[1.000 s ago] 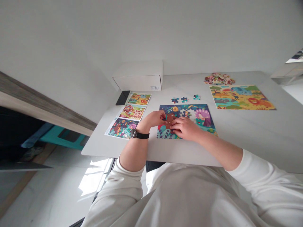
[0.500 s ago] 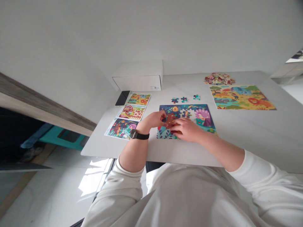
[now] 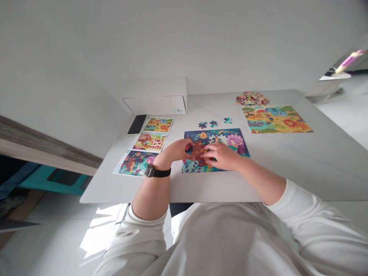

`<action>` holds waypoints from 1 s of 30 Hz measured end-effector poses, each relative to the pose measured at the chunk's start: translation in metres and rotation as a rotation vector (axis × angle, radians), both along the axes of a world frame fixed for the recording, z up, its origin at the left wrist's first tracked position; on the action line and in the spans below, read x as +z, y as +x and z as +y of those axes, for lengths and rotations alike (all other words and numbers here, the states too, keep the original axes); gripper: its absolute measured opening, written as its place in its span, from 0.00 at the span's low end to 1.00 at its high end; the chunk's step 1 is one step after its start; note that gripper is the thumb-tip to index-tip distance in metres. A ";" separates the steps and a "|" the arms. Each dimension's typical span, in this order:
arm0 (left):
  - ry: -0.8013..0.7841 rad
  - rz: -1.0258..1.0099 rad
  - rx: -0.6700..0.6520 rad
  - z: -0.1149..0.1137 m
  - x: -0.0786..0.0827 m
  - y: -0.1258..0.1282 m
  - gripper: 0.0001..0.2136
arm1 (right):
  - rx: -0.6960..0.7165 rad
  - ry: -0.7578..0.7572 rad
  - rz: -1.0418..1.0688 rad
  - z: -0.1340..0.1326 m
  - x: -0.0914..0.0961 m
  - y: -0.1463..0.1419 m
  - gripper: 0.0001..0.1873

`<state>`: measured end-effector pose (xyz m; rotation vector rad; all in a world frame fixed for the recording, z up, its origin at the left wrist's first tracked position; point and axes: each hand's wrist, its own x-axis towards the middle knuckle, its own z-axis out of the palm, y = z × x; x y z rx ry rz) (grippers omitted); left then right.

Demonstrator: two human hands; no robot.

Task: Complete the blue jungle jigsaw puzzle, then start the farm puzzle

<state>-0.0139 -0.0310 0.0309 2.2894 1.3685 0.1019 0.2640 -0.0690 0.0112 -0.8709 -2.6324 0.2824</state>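
A dark, colourful jigsaw puzzle (image 3: 195,166) with a brown bear and a purple peacock lies flat on the table. White shows through a gap in its upper middle. My left hand (image 3: 180,149) rests at the puzzle's left side, thumb and fingers curved apart with nothing seen between them. Over the bear, my right hand (image 3: 220,156) lies with fingers spread, fingertips touching the puzzle and hiding part of it. Just beyond the far edge sit three loose pieces: a left puzzle piece (image 3: 202,125), a middle puzzle piece (image 3: 213,124) and a right puzzle piece (image 3: 228,120).
Left of the puzzle is a picture sheet (image 3: 151,142) with three scenes, beside a phone (image 3: 137,124). A white box (image 3: 155,105) stands against the wall. At the right lie a yellow animal puzzle (image 3: 276,119) and a heap of pieces (image 3: 252,98).
The view has swung slightly right, so the table things appear further left. My left thumb and fingers are a little further from the right hand; both hands stay on the puzzle.
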 end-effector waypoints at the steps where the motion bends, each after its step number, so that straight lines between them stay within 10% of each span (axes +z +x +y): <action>1: 0.029 -0.003 0.001 0.001 -0.001 0.000 0.30 | -0.040 0.002 0.013 0.006 0.002 0.009 0.16; 12: 0.100 0.050 -0.081 0.000 -0.013 0.007 0.45 | -0.324 -0.049 -0.058 0.048 0.002 0.137 0.22; 30: 0.155 -0.048 -0.063 0.005 -0.019 0.008 0.34 | -0.330 -0.058 -0.042 0.053 0.012 0.128 0.15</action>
